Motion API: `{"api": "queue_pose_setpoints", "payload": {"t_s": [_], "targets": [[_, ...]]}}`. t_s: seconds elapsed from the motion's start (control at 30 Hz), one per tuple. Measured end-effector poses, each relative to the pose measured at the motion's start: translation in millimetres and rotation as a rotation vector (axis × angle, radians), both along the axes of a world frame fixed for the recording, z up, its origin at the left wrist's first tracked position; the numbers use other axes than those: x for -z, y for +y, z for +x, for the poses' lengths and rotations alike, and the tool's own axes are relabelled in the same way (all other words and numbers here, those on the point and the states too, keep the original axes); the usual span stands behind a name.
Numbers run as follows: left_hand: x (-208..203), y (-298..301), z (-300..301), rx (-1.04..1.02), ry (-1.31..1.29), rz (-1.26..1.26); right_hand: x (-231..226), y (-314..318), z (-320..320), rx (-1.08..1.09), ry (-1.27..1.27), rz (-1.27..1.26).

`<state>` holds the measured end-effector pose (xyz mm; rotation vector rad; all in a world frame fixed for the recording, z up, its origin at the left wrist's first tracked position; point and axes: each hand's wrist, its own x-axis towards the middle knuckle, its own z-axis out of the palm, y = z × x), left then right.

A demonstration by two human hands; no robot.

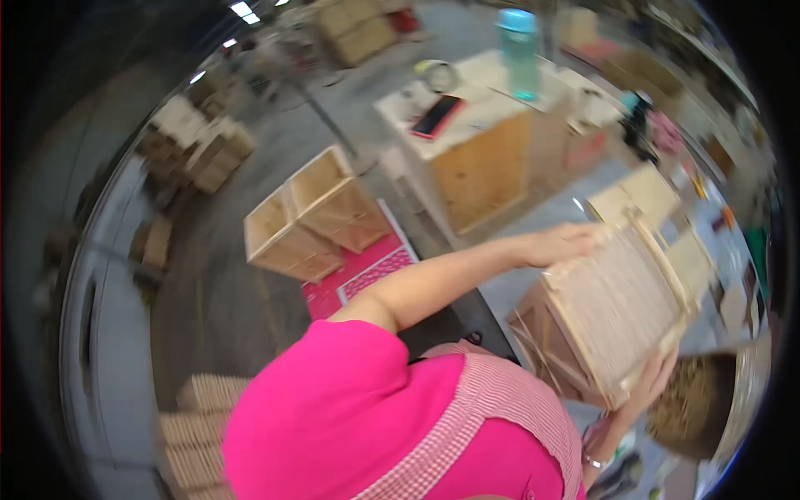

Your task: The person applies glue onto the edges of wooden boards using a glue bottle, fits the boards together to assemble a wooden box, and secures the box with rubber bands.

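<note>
A pale wooden box (617, 287) with a wood-grain panel framed by light strips sits tilted at the right, on or just over the grey table; motion blur hides which. My left hand (575, 243) is closed over its far left corner, the arm stretched across from the shoulder. At the box's near right corner, my right hand (654, 382) grips the edge, with a bracelet at the wrist. Slanted wooden braces show on the box's side facing me. Just beyond it lie thin wooden panels (633, 197) on the table.
Two open wooden boxes (304, 212) stand on a pink patterned sheet (375, 275) at the left. A phone (437, 117), a tape roll (437, 77) and a teal bottle (520, 58) rest on a wooden stand (479, 175). A round bin (708, 404) holds brown scraps. Stacked slats (196, 433) are lower left.
</note>
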<state>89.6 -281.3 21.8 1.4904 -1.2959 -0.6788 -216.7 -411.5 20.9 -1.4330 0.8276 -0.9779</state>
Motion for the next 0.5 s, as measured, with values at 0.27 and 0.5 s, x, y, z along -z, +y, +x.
{"api": "queue_pose_setpoints", "payload": {"t_s": [0.27, 0.5], "targets": [[-17, 16, -7, 0.017, 0.456, 0.054, -10, 9, 23, -0.084, -0.093, -0.015], [-59, 12, -27, 0.028, 0.259, -0.028, 9, -25, -6, -0.052, -0.019, -0.276]]}}
